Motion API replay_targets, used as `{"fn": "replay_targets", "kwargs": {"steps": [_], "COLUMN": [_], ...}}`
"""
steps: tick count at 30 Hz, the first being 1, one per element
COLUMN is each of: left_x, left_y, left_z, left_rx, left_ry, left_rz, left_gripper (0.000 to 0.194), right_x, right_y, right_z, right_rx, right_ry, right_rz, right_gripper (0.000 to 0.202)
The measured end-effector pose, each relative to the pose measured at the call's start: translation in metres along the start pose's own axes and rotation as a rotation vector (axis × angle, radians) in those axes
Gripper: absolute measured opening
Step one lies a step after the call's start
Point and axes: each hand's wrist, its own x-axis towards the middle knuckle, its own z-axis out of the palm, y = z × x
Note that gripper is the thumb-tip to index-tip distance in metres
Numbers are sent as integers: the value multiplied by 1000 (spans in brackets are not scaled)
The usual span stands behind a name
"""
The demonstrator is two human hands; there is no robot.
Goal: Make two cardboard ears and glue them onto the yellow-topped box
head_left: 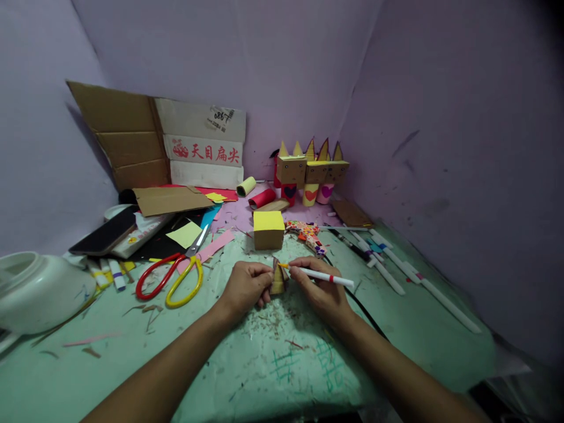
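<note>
Two items are being held over the bench (247, 388): left hand (247, 286) is pinching a pointed cardboard piece (277, 282), right hand (324, 291) is gripping a white marker (324, 275), tip at the piece. Yellow-topped box (268, 231) is sitting just beyond.

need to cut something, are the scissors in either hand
No, the scissors lie on the table, while the left hand holds a cardboard piece and the right hand a marker.

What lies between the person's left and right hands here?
In the head view, a small pointed cardboard piece lies between them, pinched by the left hand; the marker in the right hand has its tip at the piece's upper part.
</note>
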Motion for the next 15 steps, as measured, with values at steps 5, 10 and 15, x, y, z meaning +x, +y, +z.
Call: {"fn": "replay_targets", "kwargs": {"steps": [5, 10, 15], "left_x": [0, 1, 1], "left_y": [-1, -3, -3], "left_z": [-1, -1, 0], "left_rx": [-11, -14, -32], "left_ry": [-3, -11, 2], "left_rz": [-6, 11, -4], "left_gripper": [19, 19, 18], "right_x": [-1, 0, -1], "right_y": [1, 0, 1], "right_z": [-1, 1, -2], "right_rx": [45, 42, 101], "right_ry": [21, 15, 18], "right_rz": [40, 37, 81], "right_gripper": [17, 14, 18]}}
